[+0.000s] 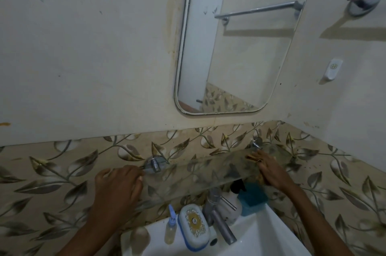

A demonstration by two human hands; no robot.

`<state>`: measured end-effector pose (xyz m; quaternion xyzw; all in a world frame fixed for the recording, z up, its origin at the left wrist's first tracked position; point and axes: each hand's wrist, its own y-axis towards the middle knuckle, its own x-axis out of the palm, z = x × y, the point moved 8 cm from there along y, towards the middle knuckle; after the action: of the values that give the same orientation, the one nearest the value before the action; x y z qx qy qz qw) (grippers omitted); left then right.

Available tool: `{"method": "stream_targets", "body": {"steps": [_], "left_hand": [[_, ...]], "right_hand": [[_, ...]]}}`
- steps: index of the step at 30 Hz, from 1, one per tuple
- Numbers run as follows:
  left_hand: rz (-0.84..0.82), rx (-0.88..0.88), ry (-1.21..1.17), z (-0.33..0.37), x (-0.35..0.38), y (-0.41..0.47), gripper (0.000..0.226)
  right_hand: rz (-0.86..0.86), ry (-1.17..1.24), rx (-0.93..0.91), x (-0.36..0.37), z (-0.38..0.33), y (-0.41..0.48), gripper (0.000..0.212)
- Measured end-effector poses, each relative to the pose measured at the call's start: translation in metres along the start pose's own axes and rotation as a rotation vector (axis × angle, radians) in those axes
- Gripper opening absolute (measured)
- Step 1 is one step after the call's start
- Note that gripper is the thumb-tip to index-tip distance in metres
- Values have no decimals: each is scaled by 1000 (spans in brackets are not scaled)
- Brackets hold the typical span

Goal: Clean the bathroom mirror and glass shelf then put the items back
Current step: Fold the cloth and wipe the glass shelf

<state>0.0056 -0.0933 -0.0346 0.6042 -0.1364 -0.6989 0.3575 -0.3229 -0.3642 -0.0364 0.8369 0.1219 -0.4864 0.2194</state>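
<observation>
the glass shelf (208,172) is mounted on the leaf-patterned tile band below the mirror (240,46), held by a chrome bracket (154,164) at its left end and a second bracket (256,143) at its right. the shelf surface carries no items. the left hand (119,184) rests on the left end of the shelf just beside the left bracket, fingers curled over the front edge in a loose grip on the glass. the right hand (271,170) lies on the right part of the shelf, fingers closed on a yellowish cloth (253,156) pressed flat against the glass; part of the cloth shows through the shelf beneath the palm. the mirror hangs on the plain tiles above, rounded at the corners, reflecting a towel rail; a few small marks show on its upper area.

below the shelf, on the rim of the white sink (261,241), stand a small bottle with a blue nozzle (170,226), a patterned soap box (194,225), a white pump dispenser with a black head (234,203) and a blue container (253,195), grouped around the chrome tap (219,218). a white wall hook (333,69) sits on the right wall.
</observation>
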Motion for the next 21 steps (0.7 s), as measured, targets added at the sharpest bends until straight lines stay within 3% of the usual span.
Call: {"method": "stream_targets", "body": {"steps": [3, 8, 11, 16, 21], "left_hand": [[-8, -11, -16, 0, 0, -1, 35], [-3, -27, -38, -1, -1, -1, 36], [-3, -17, -24, 0, -1, 0, 36], [-22, -11, 0, 0, 0, 1, 36], [-13, -11, -34, -1, -1, -2, 34]], "right_hand": [[-32, -23, 81, 0, 7, 25, 47], [-162, -124, 17, 18, -35, 28, 62], [-199, -98, -92, 31, -61, 15, 67], [-209, -2, -327, 44, -78, -11, 43], [-88, 32, -149, 22, -20, 16, 44]]}}
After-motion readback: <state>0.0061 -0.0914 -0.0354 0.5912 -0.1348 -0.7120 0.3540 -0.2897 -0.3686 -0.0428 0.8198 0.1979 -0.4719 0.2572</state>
